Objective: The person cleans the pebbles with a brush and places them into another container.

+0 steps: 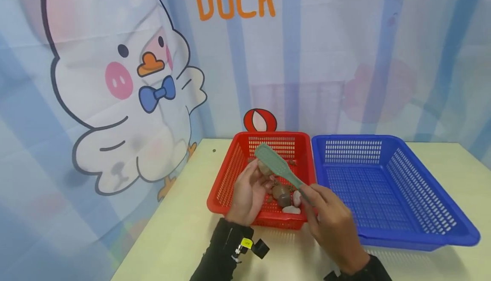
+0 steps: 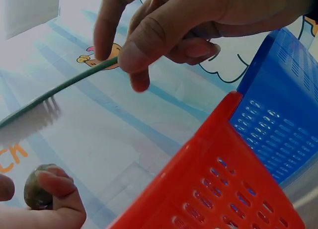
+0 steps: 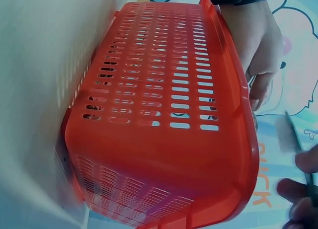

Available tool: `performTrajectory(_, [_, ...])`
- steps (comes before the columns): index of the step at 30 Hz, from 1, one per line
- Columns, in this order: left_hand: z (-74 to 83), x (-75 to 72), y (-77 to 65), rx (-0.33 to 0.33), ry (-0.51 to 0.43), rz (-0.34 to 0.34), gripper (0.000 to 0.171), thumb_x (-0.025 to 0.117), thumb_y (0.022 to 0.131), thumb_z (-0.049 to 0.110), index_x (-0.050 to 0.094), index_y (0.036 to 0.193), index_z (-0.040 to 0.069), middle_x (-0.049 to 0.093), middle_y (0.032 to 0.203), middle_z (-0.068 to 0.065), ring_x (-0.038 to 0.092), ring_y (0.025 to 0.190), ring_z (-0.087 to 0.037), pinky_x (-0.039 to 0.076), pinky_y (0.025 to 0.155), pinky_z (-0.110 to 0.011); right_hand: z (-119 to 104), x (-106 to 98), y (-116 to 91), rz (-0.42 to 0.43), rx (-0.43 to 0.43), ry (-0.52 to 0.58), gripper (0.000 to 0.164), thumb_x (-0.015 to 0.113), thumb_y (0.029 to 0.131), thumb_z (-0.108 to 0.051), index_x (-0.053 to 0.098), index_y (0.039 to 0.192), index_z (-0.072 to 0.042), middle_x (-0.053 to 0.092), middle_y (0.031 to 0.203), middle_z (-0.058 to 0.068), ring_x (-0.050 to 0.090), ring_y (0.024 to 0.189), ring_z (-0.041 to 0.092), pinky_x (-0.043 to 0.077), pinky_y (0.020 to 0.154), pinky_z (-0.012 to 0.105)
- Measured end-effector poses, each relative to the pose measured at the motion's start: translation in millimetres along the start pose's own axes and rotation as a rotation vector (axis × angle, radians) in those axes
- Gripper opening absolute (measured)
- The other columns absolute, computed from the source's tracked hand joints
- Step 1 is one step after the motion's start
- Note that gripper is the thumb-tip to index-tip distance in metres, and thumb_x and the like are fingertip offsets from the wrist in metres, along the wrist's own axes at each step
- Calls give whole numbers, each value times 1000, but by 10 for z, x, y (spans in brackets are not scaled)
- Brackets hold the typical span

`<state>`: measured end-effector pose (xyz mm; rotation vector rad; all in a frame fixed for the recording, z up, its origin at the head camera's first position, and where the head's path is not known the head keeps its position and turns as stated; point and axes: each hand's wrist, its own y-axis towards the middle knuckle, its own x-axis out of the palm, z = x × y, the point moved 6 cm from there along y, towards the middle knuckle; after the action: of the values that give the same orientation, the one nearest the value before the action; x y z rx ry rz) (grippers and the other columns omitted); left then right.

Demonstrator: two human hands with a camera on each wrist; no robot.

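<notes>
Over the red basket (image 1: 219,195), my left hand (image 1: 245,195) holds a brownish-green stone (image 1: 264,169), its fingers and thumb around it. My right hand (image 1: 333,225) grips the handle of a green brush (image 1: 275,161); the head of the brush overlaps the stone from above. In the left wrist view the pale bristles face down, a little above the stone (image 2: 34,191), apart from it. Brown stones (image 1: 283,195) and white stones (image 1: 291,210) lie in the basket below both hands. The right wrist view shows the basket's slotted side, with the right fingertips at the right edge.
A blue basket (image 1: 418,230) stands right beside the red one on the pale yellow table (image 1: 161,247). Small brown crumbs lie among the stones, and one dark speck (image 1: 214,150) is on the table. A printed duck curtain (image 1: 307,38) hangs behind.
</notes>
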<state>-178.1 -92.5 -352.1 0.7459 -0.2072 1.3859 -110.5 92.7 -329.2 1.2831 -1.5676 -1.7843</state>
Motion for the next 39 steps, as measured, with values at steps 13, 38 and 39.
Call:
performTrajectory(13, [-8,17,-3,9,-49,-21,39,35,109,14,43,144,-3,55,117,-10,52,94,-21,44,88,-33,-56,-17,4,7,-53,-7,42,45,109,-31,62,136,-4,64,96,15,60,72,22,58,56,39])
performTrajectory(38, [30,132,-45,-62,85,-165,41,42,108,12,42,148,3,56,113,-9,52,90,-19,44,74,-26,-96,26,64,-26,-91,-38,42,48,105,-31,71,122,0,59,82,11,49,58,18,44,43,33])
performTrajectory(39, [55,111,-71,-68,107,-167,41,43,108,12,41,148,4,56,114,-9,52,88,-19,44,74,-26,-117,47,75,-24,-92,-35,41,49,105,-30,71,122,0,59,82,11,49,58,18,43,43,34])
